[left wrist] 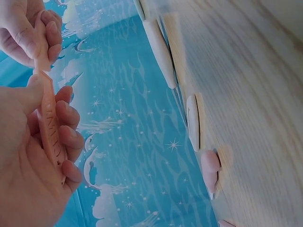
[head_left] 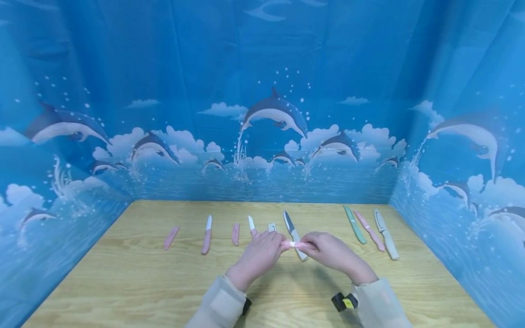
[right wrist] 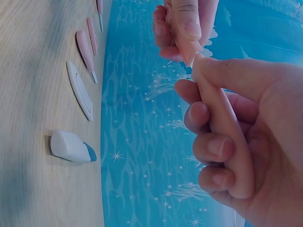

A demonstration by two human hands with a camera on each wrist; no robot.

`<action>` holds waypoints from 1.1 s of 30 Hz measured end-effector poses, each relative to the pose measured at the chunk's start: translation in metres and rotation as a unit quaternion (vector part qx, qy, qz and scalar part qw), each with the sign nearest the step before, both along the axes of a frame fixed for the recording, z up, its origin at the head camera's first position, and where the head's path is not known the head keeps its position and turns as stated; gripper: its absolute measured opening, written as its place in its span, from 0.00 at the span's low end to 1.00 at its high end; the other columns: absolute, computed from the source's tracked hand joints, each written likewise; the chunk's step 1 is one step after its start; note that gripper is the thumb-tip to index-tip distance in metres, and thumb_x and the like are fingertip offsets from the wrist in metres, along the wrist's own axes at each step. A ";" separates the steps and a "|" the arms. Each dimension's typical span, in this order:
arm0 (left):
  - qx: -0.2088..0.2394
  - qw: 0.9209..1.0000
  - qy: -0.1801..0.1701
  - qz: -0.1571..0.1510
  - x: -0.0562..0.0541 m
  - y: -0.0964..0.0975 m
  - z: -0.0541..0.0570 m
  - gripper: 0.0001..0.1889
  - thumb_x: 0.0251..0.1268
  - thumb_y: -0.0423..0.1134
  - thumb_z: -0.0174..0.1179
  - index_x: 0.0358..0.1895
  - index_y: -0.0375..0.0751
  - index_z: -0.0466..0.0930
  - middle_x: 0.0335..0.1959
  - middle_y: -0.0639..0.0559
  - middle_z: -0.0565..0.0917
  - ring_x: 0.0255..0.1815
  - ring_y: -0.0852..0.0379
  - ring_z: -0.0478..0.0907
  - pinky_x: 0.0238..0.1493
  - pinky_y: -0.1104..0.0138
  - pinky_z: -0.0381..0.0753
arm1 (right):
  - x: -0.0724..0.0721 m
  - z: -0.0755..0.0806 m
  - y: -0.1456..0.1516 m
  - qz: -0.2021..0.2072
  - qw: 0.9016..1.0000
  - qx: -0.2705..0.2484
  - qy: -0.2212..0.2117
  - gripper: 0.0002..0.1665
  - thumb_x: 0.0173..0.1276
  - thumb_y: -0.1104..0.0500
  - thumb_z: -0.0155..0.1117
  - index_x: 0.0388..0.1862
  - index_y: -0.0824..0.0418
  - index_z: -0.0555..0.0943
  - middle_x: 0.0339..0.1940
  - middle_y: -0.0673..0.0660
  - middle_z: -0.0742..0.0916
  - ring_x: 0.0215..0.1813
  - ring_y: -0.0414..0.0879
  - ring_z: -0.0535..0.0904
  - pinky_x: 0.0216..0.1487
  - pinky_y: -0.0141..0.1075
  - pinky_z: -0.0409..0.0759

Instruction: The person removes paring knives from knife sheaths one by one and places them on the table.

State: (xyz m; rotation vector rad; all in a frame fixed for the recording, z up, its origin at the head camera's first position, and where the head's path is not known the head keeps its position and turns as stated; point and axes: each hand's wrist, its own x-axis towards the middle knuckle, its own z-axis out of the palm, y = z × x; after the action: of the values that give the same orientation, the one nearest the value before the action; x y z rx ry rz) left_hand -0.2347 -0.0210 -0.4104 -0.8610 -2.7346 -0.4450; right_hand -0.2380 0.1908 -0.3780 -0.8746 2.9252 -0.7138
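Note:
My left hand (head_left: 262,253) grips a pink knife sheath (left wrist: 49,118) with cut-out lettering, its fingers curled round it. My right hand (head_left: 328,249) holds the pink handle (right wrist: 225,127) of a small knife, thumb along its top. Sheath and handle point end to end, and a short white stretch of blade (head_left: 292,244) shows between them; the rest of the blade is hidden in the sheath. Both hands are raised above the wooden table. Behind them lies a white-handled knife (head_left: 302,255) with a dark blade, partly overlapped in the head view.
Left on the table (head_left: 123,282) lie a pink sheath (head_left: 171,238), a white-bladed pink knife (head_left: 206,237) and another pink sheath (head_left: 235,234). Near my left hand are another pink knife (head_left: 251,223) and a white sheath (head_left: 271,227). At right lie sheathed green (head_left: 354,225), pink (head_left: 370,231) and white (head_left: 387,237) knives.

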 end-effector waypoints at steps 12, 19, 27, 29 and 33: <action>-0.002 1.000 0.009 -0.002 0.000 -0.001 0.000 0.19 0.76 0.54 0.40 0.47 0.46 0.77 0.45 0.55 0.82 0.46 0.59 0.78 0.55 0.63 0.76 | 0.000 0.001 0.001 -0.006 1.000 0.006 -0.005 0.13 0.71 0.49 0.59 0.40 0.56 0.84 0.24 0.42 0.78 0.24 0.34 0.69 0.28 0.29 0.70; 0.003 1.000 0.002 0.000 0.000 -0.001 -0.001 0.20 0.76 0.55 0.39 0.47 0.46 0.77 0.45 0.55 0.82 0.47 0.59 0.78 0.55 0.62 0.76 | 0.000 0.000 0.002 -0.005 1.000 0.004 -0.003 0.11 0.71 0.51 0.60 0.40 0.56 0.84 0.25 0.42 0.79 0.24 0.34 0.69 0.27 0.29 0.71; 0.007 1.000 -0.012 0.003 0.001 -0.001 0.000 0.20 0.76 0.55 0.40 0.48 0.46 0.77 0.47 0.55 0.82 0.49 0.58 0.78 0.58 0.60 0.75 | 0.001 0.000 0.004 -0.004 1.000 0.001 -0.009 0.13 0.71 0.50 0.59 0.41 0.57 0.84 0.27 0.44 0.82 0.25 0.33 0.70 0.28 0.29 0.72; 0.007 1.000 -0.012 0.003 0.001 -0.001 0.000 0.20 0.76 0.55 0.40 0.48 0.46 0.77 0.47 0.55 0.82 0.48 0.59 0.78 0.59 0.60 0.74 | 0.001 0.000 0.004 -0.003 1.000 0.002 -0.009 0.13 0.71 0.49 0.59 0.41 0.57 0.84 0.27 0.44 0.82 0.25 0.33 0.70 0.28 0.29 0.72; 0.003 1.000 -0.006 0.000 0.001 -0.001 -0.001 0.20 0.76 0.55 0.39 0.48 0.47 0.77 0.47 0.55 0.82 0.48 0.59 0.78 0.59 0.59 0.74 | 0.000 0.000 0.005 -0.002 1.000 0.004 -0.007 0.13 0.71 0.49 0.59 0.41 0.57 0.84 0.27 0.43 0.82 0.25 0.33 0.70 0.28 0.29 0.72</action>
State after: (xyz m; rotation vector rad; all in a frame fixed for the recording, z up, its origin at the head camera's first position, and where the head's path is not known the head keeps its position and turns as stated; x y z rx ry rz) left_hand -0.2341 -0.0224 -0.4111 -0.8595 -2.7429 -0.4607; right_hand -0.2377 0.1954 -0.3784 -0.8607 2.9166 -0.7039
